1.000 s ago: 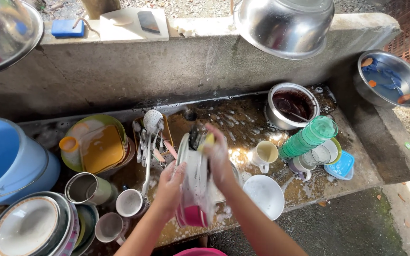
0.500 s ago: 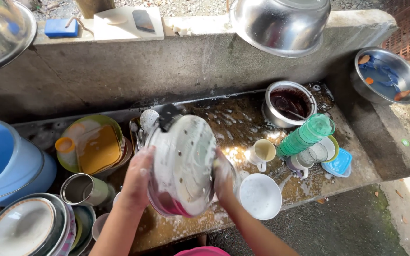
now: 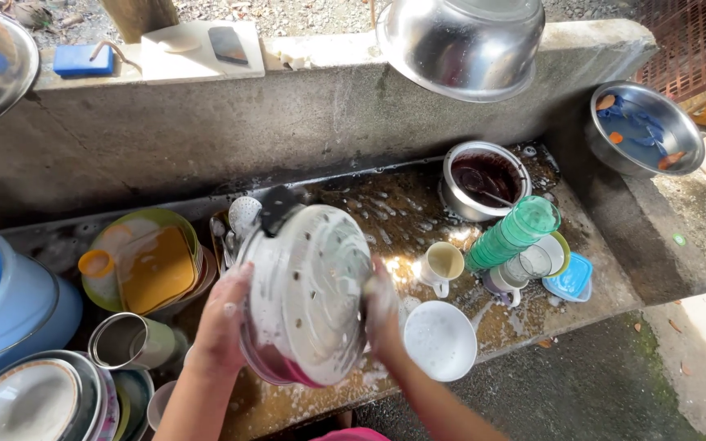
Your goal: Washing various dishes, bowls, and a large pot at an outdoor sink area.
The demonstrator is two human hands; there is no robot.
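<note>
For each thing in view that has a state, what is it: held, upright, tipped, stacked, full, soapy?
Perforated pot: tilted on edge, soapy, held.
Left hand: grips pot rim.
Right hand: soapy, against pot's right side.
Green cups: stacked, lying on side.
Yellow mug: upright.
White bowl: upright, sudsy.
Steel pot: upright, holds dark liquid.
Basin: holds water.
Steel mug: on its side.
</note>
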